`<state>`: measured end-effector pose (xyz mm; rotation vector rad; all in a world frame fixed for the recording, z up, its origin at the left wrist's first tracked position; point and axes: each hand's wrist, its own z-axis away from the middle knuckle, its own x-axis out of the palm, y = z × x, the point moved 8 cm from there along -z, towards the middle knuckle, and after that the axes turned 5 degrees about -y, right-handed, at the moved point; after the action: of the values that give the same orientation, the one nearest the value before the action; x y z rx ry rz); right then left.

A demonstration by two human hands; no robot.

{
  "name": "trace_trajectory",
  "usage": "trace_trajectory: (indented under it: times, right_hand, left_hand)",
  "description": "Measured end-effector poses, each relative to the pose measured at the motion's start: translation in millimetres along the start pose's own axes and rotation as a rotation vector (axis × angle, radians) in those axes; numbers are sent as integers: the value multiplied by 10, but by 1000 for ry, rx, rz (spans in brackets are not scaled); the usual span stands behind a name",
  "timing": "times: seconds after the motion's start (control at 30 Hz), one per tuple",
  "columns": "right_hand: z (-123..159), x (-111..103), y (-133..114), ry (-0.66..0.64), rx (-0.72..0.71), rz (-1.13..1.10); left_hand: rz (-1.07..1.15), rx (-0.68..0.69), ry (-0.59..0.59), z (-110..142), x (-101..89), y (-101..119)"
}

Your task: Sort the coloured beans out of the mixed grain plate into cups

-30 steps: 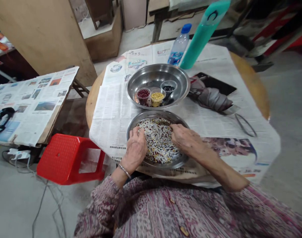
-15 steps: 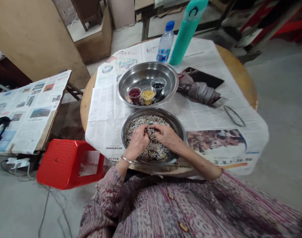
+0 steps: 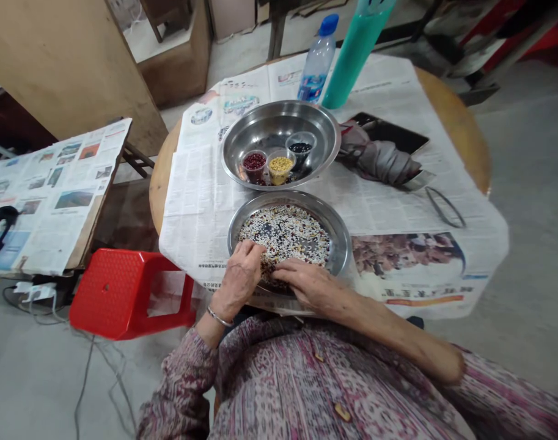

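Note:
A steel basin [image 3: 345, 241] on the table holds a spread of mixed white, dark and yellow grains and beans [image 3: 285, 235]. At its near left side is my left hand [image 3: 242, 272], fingers bent together over the grains; what they hold, if anything, is hidden. My right hand [image 3: 313, 286] lies across the near rim, its fingers stretched out onto the mix. Behind stands a larger steel basin [image 3: 255, 125] with clear cups of red beans [image 3: 254, 162], yellow beans [image 3: 281, 165] and black beans [image 3: 301, 148].
Newspaper [image 3: 191, 201] covers the round table. A water bottle [image 3: 318, 61], a teal bottle [image 3: 356, 61], a folded grey umbrella [image 3: 384, 162] and a dark flat device [image 3: 398, 131] are towards the back. To the left are a red stool [image 3: 107, 293] and a paper-covered bench [image 3: 68, 195].
Both hands have drawn back from the basin's middle to its near side and moved apart. The right fingers have straightened. More of the grain surface shows, and the camera view has shifted slightly.

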<state>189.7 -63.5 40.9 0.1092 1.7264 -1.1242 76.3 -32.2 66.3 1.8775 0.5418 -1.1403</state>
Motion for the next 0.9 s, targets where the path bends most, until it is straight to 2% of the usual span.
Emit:
trace_trajectory:
  times: [0.13, 0.23, 0.33, 0.47, 0.53, 0.6, 0.77, 0.9]
  right_hand:
    - [-98, 109, 33, -77, 59, 126]
    - [-119, 50, 194, -50, 151, 243]
    - [-90, -146, 417, 12, 222, 286]
    - [-70, -510, 676, 186, 304, 260]
    - [-115, -610, 716, 268, 323, 239]
    - [-226, -580, 680, 277, 297, 219]
    - [-560, -259, 549, 134, 227, 196]
    - [-614, -206, 475, 119, 181, 26]
  left_hand:
    - [-8, 72, 91, 31, 13, -57]
    - [-6, 105, 204, 77, -49, -76]
    - [46, 135, 299, 115, -90, -100]
    - [135, 104, 320, 122, -42, -192]
    - [141, 78, 323, 122, -18, -227]
    - [126, 61, 321, 121, -3, -244]
    - [131, 47, 308, 119, 25, -268]
    - [132, 43, 323, 135, 29, -281]
